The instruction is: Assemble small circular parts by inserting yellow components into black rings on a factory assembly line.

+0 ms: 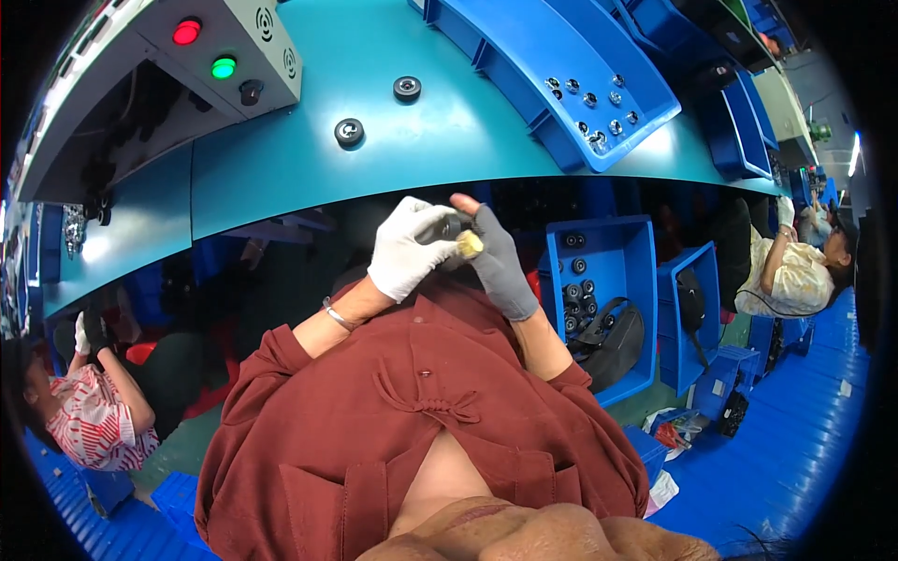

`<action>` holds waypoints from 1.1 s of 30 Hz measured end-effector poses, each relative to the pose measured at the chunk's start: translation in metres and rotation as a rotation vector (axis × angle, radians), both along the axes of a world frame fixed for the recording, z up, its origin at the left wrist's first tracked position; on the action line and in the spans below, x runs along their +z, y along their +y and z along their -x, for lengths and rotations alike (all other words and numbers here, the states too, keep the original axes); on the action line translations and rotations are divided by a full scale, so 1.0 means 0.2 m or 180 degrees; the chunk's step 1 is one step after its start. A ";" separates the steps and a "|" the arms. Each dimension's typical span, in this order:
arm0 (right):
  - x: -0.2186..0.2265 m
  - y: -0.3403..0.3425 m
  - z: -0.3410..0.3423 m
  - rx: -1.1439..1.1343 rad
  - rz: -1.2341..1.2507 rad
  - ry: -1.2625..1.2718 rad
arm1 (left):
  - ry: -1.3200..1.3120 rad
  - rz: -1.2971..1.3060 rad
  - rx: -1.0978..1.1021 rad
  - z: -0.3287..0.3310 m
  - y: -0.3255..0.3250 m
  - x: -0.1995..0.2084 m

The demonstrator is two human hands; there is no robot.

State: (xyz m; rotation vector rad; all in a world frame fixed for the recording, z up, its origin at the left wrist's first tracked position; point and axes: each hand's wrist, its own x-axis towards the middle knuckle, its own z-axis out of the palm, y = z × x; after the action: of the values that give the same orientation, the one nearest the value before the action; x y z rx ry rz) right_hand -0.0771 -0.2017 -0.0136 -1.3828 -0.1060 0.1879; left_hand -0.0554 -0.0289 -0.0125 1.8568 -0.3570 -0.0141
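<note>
My left hand (pixel 407 248), in a white glove, is closed on a small black wheel (pixel 453 227) in front of my chest. Its thumb and fingers pinch the wheel from the left. My right hand (pixel 503 262) wears a grey glove with a bare thumb tip and closes against the same part from the right; its other fingertips are largely hidden. A small pale-yellow piece (pixel 470 245) shows between the hands, its kind unclear. Beyond them on the teal table (pixel 271 173) lie a black wheel with a silvery centre (pixel 349 133) and another black wheel (pixel 407 89).
A large blue bin (pixel 514 79) on the table holds several shiny round parts. By my right arm, a blue crate (pixel 647 280) contains black wheels and a black bag (pixel 613 346). A grey machine (pixel 271 56) with red and green lights stands far left. Co-workers sit on both sides.
</note>
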 end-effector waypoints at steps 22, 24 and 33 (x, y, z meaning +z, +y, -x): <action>-0.16 -0.10 0.08 -0.0075 -0.1707 0.0203 | 0.1947 0.0890 -0.0916 0.05 0.06 0.00; -0.13 -0.14 0.08 0.0006 -0.1521 0.0246 | 0.1837 0.0915 -0.0827 0.06 0.06 0.02; -0.10 -0.11 0.07 0.0271 -0.0905 -0.0129 | 0.3546 0.2457 -0.1044 0.02 0.02 0.02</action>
State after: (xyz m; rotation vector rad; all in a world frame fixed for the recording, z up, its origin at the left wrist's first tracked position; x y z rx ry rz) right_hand -0.0907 -0.2242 -0.0328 -1.0996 -0.2173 0.2074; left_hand -0.0592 -0.0257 -0.0090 0.8039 0.1294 -0.9554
